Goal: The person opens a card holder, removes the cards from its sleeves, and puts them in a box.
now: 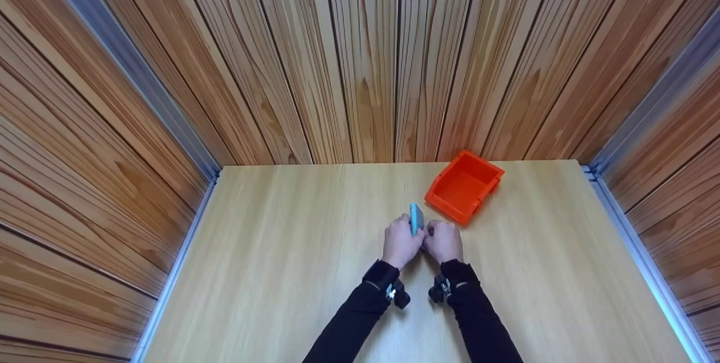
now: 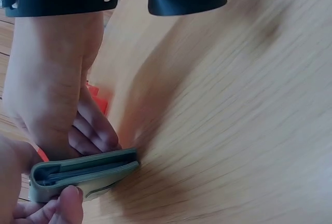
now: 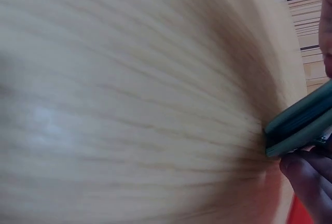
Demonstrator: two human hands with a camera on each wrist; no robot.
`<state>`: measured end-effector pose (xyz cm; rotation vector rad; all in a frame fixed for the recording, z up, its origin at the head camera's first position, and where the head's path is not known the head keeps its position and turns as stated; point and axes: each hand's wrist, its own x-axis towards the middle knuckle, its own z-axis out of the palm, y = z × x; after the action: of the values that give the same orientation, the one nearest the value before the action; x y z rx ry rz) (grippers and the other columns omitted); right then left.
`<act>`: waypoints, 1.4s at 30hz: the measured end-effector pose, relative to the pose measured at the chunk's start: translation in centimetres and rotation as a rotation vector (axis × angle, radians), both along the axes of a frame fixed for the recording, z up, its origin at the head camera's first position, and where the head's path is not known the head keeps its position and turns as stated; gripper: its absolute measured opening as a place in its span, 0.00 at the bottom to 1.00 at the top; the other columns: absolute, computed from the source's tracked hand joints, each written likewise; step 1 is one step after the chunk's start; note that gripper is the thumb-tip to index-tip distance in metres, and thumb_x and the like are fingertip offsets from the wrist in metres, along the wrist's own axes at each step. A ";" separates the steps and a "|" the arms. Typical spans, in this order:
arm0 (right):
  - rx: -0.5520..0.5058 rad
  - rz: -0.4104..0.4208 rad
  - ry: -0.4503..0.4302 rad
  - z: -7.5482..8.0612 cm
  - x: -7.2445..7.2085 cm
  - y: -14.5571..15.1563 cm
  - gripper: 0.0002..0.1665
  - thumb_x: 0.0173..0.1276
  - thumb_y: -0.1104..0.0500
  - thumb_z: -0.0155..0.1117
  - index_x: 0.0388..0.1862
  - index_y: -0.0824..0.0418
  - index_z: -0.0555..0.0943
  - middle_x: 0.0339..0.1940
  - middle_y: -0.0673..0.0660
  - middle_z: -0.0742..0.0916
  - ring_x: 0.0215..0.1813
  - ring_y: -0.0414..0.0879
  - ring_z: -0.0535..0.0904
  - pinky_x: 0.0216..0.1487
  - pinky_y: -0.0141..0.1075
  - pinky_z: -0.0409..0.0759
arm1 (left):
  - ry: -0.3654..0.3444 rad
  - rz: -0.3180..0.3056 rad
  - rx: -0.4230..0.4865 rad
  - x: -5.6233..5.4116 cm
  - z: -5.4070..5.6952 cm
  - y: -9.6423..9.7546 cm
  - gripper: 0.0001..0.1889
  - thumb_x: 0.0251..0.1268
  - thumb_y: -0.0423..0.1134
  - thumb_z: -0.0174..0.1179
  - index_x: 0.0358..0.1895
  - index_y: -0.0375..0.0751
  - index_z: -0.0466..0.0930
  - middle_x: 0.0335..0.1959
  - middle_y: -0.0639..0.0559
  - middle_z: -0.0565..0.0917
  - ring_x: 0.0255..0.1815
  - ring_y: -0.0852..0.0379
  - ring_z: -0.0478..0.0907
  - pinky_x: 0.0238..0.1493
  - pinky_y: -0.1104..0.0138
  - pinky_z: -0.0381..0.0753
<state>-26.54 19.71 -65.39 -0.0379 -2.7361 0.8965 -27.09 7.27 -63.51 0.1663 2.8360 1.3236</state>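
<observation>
Left hand gripped teal wallet

I saw it on edge near the orange bin, table contact unclear. Right hand touched it, fingers curled; couldn't tell if gripping. Risk, I judged: slack left grip could let it slip or flop open.

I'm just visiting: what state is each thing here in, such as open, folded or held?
Blue-green wallet: folded over, held on edge, inner layers showing; whether it's fastened isn't clear.
Left hand: gripping the wallet, thumb against its side.
Right hand: fingers curled against the wallet.
Orange bin: upright, open-topped, turned at an angle on the table.
Wrist cameras: strapped on, one per wrist.
</observation>
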 end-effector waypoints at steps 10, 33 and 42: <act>0.047 0.004 0.036 -0.3 -0.2 0.1 0.09 0.58 0.68 0.70 0.20 0.63 0.83 0.19 0.55 0.83 0.26 0.50 0.77 0.32 0.43 0.75 | 0.097 0.002 -0.021 -0.1 -0.2 -0.4 0.09 0.63 0.36 0.69 0.39 0.35 0.82 0.37 0.43 0.87 0.39 0.48 0.87 0.36 0.62 0.86; 0.060 -0.126 -0.171 -0.5 0.0 1.1 0.11 0.67 0.67 0.61 0.26 0.67 0.86 0.17 0.53 0.78 0.26 0.50 0.75 0.33 0.40 0.71 | -0.020 -0.023 -0.014 -0.2 -0.3 -2.2 0.08 0.68 0.36 0.65 0.43 0.35 0.79 0.29 0.55 0.69 0.29 0.59 0.71 0.27 0.70 0.72; 0.043 -0.116 -0.113 -0.6 0.2 1.5 0.12 0.64 0.69 0.62 0.21 0.65 0.82 0.15 0.51 0.71 0.23 0.49 0.70 0.31 0.39 0.64 | -0.050 -0.021 -0.014 -0.3 -0.6 -2.8 0.07 0.70 0.37 0.63 0.42 0.37 0.77 0.28 0.57 0.66 0.29 0.60 0.69 0.29 0.70 0.70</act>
<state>-26.37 21.19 -65.96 -0.2437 -2.8219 0.8274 -27.38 4.44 -64.09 0.1594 2.7939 1.2848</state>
